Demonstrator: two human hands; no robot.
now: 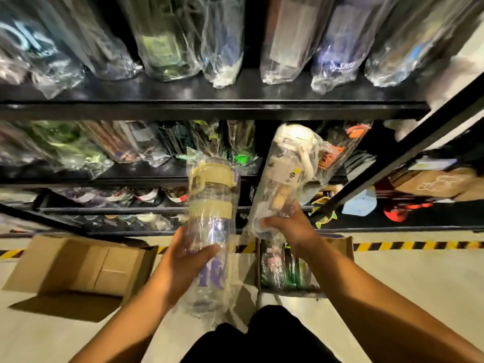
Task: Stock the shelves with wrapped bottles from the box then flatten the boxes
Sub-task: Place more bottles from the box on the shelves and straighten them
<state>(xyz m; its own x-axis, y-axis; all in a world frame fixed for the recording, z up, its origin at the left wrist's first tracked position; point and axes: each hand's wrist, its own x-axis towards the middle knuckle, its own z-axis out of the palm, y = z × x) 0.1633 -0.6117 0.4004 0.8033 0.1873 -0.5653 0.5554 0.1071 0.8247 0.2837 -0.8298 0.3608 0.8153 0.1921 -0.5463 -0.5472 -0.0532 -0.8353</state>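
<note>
Two hands, two bottles: left hand [183,255] grips the tan bottle [209,195] mid-body, right hand [288,226] clasps the white bottle [285,169] by its base; both point lid-first at the shelf [157,172], the white nearer.

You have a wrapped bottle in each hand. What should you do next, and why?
Probably push the white-lidded bottle in the right hand forward onto the middle shelf: its top points at the dark gap there. The left hand holds the tan-lidded bottle lower, so that one can follow.
</note>
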